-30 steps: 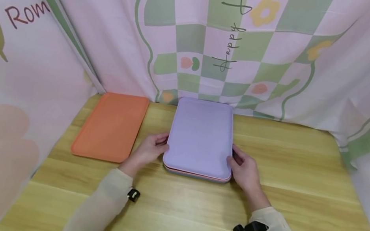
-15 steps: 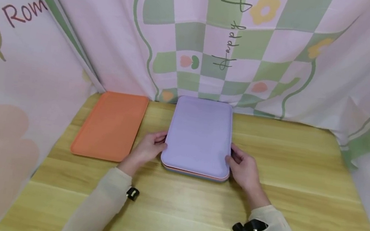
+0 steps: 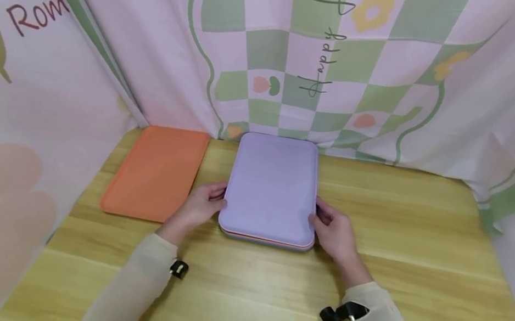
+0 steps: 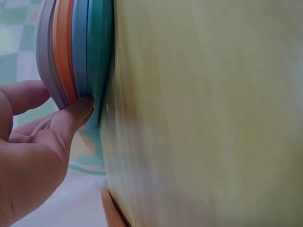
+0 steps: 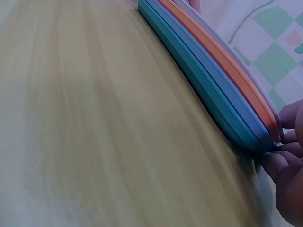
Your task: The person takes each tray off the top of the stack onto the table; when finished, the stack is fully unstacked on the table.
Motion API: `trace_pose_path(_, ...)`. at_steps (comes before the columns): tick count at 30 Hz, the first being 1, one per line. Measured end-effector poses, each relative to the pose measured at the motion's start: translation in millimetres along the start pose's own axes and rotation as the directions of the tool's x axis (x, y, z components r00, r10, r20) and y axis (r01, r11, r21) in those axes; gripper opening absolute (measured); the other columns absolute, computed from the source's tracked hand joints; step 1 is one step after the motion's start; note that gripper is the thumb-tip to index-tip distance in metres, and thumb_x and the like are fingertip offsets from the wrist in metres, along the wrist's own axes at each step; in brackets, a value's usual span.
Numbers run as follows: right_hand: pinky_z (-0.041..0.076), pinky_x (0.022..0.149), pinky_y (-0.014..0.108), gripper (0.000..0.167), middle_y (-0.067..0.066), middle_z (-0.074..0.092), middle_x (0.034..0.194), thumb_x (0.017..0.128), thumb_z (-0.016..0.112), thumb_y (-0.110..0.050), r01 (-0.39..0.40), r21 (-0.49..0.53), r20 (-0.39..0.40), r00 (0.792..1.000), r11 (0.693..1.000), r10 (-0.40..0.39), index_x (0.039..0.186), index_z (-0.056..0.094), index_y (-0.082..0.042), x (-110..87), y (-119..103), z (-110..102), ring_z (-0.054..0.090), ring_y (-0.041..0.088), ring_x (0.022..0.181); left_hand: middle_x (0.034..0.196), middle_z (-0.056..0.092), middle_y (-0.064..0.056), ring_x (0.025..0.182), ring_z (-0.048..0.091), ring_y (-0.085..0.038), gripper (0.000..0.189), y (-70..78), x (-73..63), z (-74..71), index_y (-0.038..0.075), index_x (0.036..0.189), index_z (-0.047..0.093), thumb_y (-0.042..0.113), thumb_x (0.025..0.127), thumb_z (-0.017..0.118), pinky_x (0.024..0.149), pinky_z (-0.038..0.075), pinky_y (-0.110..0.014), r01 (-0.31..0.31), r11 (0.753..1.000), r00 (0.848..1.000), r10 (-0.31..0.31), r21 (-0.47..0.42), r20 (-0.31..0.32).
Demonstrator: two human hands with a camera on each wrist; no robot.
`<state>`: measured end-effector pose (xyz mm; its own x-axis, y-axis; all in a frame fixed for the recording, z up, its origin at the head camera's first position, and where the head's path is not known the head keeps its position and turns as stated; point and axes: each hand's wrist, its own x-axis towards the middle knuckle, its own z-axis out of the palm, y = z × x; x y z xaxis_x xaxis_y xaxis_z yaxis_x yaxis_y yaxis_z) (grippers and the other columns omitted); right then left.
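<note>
A stack of rectangular trays [image 3: 271,185] lies near the back of the wooden table, with a lilac tray on top. Seen edge-on in the left wrist view, an orange tray [image 4: 64,47], a blue tray [image 4: 80,52] and a green tray [image 4: 98,56] lie beneath the lilac one. My left hand [image 3: 197,208] grips the stack's left side, thumb at the top tray's edge and fingers lower down. On the opposite side my right hand [image 3: 335,234] holds the stack likewise, fingertips at the lower trays in the right wrist view.
A separate orange tray [image 3: 156,170] lies flat at the back left, beyond a narrow strip of table [image 3: 236,301]. A patterned curtain [image 3: 299,50] hangs along the table's back edge, right behind the stack.
The stack has shifted a little to the left, toward the separate orange tray, with both hands moving along on its sides. That orange tray has stayed in place.
</note>
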<state>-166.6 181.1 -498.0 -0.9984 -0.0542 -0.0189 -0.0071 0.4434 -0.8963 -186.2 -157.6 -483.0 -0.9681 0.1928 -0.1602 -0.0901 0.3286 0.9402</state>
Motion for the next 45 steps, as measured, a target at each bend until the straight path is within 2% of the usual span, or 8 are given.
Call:
trace_pose_path(7, 0.057, 0.106, 0.041, 0.05, 0.03, 0.058, 0.152, 0.105, 0.063, -0.004, 0.019, 0.01, 0.003, 1.0, 1.0, -0.019, 0.153, 0.054, 0.006, 3.3, -3.6, 12.0, 0.062, 0.041, 0.139, 0.158, 0.05, -0.034, 0.15, 0.051, -0.043, 0.057, -1.0, -4.6, -11.8, -0.011, 0.159, 0.043, -0.007, 0.104, 0.057, 0.122, 0.045, -0.049, 0.025, 1.0, 1.0, -0.025, 0.007, -0.018)
trace_pose_path(15, 0.056, 0.108, 0.045, 0.05, 0.03, 0.059, 0.152, 0.106, 0.064, -0.004, 0.03, 0.014, 0.01, 0.999, 0.999, -0.03, 0.153, 0.055, 0.006, 7.0, -8.8, 27.2, 0.062, 0.042, 0.139, 0.158, 0.049, -0.035, 0.15, 0.05, -0.044, 0.056, -7.2, -10.0, -25.1, -0.012, 0.158, 0.043, -0.007, 0.104, 0.055, 0.122, 0.045, -0.051, 0.024, 0.999, 0.999, -0.022, 0.03, -0.037)
trace_pose_path(24, 0.055, 0.111, 0.046, 0.051, 0.028, 0.056, 0.155, 0.104, 0.064, -0.004, 0.022, 0.06, 0.021, 1.0, 0.998, -0.023, 0.154, 0.054, 0.006, 9.4, -17.2, 46.0, 0.06, 0.041, 0.142, 0.153, 0.055, -0.035, 0.147, 0.053, -0.044, 0.053, -11.7, -17.3, -40.0, -0.012, 0.155, 0.048, -0.007, 0.103, 0.055, 0.119, 0.048, -0.053, 0.011, 0.995, 0.995, -0.001, 0.095, -0.099)
trace_pose_path(31, 0.054, 0.111, 0.046, 0.052, 0.026, 0.054, 0.159, 0.103, 0.065, -0.002, 0.018, 0.089, 0.023, 1.0, 0.996, -0.02, 0.154, 0.054, 0.007, 11.0, -20.5, 58.1, 0.059, 0.04, 0.143, 0.151, 0.057, -0.033, 0.146, 0.055, -0.042, 0.054, -12.6, -22.4, -48.6, -0.009, 0.155, 0.05, -0.005, 0.102, 0.056, 0.119, 0.049, -0.053, 0.034, 0.993, 0.99, -0.019, 0.109, -0.137)
trace_pose_path(38, 0.055, 0.112, 0.046, 0.052, 0.027, 0.057, 0.155, 0.101, 0.067, -0.001, 0.023, 0.092, 0.008, 1.0, 0.996, -0.024, 0.152, 0.056, 0.007, 11.3, -28.4, 68.9, 0.061, 0.039, 0.141, 0.15, 0.058, -0.033, 0.145, 0.056, -0.042, 0.052, -16.2, -25.8, -56.2, -0.01, 0.153, 0.053, -0.004, 0.102, 0.055, 0.12, 0.047, -0.053, 0.057, 0.992, 0.982, -0.035, 0.114, -0.187)
trace_pose_path(45, 0.054, 0.112, 0.045, 0.053, 0.028, 0.057, 0.155, 0.101, 0.066, -0.001, 0.02, 0.093, 0.007, 1.0, 0.996, -0.021, 0.152, 0.055, 0.008, 10.7, -32.7, 76.9, 0.061, 0.04, 0.14, 0.147, 0.058, -0.035, 0.144, 0.056, -0.044, 0.051, -18.6, -27.8, -61.4, -0.014, 0.151, 0.052, -0.007, 0.1, 0.054, 0.119, 0.047, -0.052, 0.029, 0.993, 0.98, -0.006, 0.116, -0.2)
